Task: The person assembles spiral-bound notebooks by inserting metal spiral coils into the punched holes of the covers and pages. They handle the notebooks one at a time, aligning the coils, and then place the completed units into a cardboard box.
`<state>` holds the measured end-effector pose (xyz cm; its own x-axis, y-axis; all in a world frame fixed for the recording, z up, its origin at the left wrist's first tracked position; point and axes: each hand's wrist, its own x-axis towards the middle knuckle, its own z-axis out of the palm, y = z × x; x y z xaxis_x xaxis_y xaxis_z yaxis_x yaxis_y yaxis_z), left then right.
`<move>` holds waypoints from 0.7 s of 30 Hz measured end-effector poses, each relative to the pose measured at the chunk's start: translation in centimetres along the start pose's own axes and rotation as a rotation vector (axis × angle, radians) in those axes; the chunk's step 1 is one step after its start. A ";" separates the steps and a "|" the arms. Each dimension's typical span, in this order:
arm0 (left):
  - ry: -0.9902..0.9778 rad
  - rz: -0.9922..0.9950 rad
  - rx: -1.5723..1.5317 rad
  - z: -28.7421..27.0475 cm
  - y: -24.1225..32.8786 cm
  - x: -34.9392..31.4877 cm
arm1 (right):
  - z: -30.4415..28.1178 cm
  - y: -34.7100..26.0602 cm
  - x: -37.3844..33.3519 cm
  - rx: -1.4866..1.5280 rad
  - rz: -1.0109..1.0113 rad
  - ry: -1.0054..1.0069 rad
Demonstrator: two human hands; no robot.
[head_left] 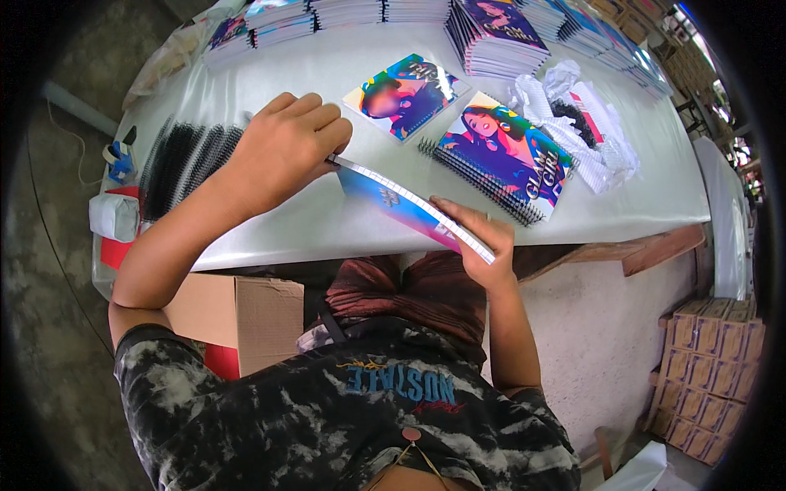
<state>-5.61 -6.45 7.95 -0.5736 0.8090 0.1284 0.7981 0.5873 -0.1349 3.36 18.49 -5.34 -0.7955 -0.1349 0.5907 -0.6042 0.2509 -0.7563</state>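
Above the table's near edge, my two hands hold a notebook (401, 214) tilted edge-up, its row of punched holes along the white page edge and a blue-to-pink cover below. My left hand (286, 147) is closed at its left end, where a short dark piece that looks like a black binding coil shows; the fingertips are hidden. My right hand (483, 241) grips the right end between thumb and fingers. Just beyond lie a spiral-bound notebook (512, 155) with a colourful cover and another colourful notebook (405, 94). Left of my left hand lies a pile of black spiral coils (188, 164).
Stacks of notebooks (499, 37) line the table's far side. Crumpled white wrapping (602, 159) lies at the right. A tape dispenser (120, 161) and a white packet (115, 217) sit at the left edge. A cardboard box (266, 323) stands below, stacked cartons (712, 368) at right.
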 end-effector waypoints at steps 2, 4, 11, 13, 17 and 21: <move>0.182 0.004 -0.038 0.4 0.6 -0.4 | 0.3 -0.3 -0.4 -0.011 0.001 0.015; -0.057 -0.007 -0.041 0.3 0.0 -0.8 | 0.4 0.0 -0.4 -0.015 -0.035 0.029; 0.473 -0.110 -0.106 8.0 1.1 -2.5 | 1.1 -0.3 -0.2 -0.047 -0.143 0.032; 0.362 0.002 -0.104 13.5 1.8 -4.9 | 0.9 -0.3 -0.5 -0.076 -0.110 0.077; 0.548 0.184 0.141 13.7 3.5 -6.3 | 1.7 -0.4 -0.4 -0.033 -0.187 0.060; 0.544 0.004 -0.092 17.2 3.5 -6.0 | 2.6 -0.5 -0.3 -0.120 -0.240 0.099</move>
<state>-2.54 -8.79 -10.21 -0.4120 0.6669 0.6209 0.8266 0.5602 -0.0533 3.76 15.88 -5.90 -0.6182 -0.1118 0.7780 -0.7605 0.3351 -0.5562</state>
